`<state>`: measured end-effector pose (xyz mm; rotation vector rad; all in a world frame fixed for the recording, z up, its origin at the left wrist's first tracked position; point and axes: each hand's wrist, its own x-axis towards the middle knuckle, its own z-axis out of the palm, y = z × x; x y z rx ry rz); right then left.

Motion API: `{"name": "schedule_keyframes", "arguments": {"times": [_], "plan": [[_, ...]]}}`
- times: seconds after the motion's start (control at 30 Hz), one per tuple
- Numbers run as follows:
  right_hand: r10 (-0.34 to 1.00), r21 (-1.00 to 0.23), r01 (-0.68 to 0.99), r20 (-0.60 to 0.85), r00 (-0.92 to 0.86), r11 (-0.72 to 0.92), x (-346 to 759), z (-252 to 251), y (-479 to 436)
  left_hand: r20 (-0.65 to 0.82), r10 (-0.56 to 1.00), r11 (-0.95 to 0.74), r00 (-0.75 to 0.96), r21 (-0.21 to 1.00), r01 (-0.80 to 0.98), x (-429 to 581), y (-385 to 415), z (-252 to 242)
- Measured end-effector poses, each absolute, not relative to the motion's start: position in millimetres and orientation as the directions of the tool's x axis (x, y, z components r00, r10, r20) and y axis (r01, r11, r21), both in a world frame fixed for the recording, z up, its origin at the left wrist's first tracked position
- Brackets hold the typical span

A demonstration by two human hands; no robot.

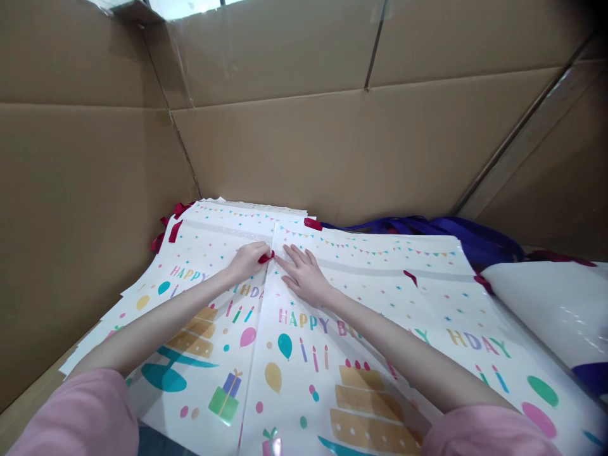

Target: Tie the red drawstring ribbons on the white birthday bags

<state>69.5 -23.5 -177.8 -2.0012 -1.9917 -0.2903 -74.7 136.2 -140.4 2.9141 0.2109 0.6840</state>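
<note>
Nearby, pink sleeves [71,415] reach in | right hand [306,275] flat, released, pressing top birthday gift bag [380,329] | left hand [247,259] grasping its red ribbon handle [266,257] | step: likely tucking ribbon; next needs steady pinch | beyond: purple ribbons [441,229], carton wall [332,145].

carrier: we see the floor of a big cardboard box [28,399], bare brown at the left edge.
on it, left: we find a stack of birthday gift bags [204,278] with red ribbons [173,229].
on it, right: we find another stack [380,297], overlapping the first.
behind: purple ribbons [451,229] by the back wall.
</note>
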Motion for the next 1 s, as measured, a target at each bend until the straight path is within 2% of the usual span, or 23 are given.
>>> {"name": "schedule_keyframes", "arguments": {"times": [0.1,0.2,0.5,0.63,0.8,1.0], "plan": [[0.935,-0.062,0.998,0.355,0.015,0.007,70,-178,-23,0.446,0.015,-0.999,0.895,-0.034,0.034,-82,133,-153],[0.932,-0.062,0.998,0.362,0.012,0.011,70,-180,-23,0.434,-0.036,-0.997,0.9,-0.071,-0.006,-86,134,-162],[0.91,-0.081,0.996,0.414,0.011,0.024,70,-169,-14,0.383,-0.075,-0.982,0.921,0.132,-0.134,-96,134,-167],[0.904,-0.009,0.993,0.415,-0.107,0.121,80,-146,19,0.431,-0.028,-0.965,0.902,0.223,-0.136,-98,133,-170],[0.895,0.032,0.947,0.32,-0.312,0.319,93,-122,54,0.522,0.102,-0.918,0.847,0.377,-0.122,-97,131,-162],[0.905,-0.057,0.928,0.251,-0.343,0.368,101,-108,58,0.549,0.366,-0.761,0.751,0.641,-0.098,-94,125,-139]]}}
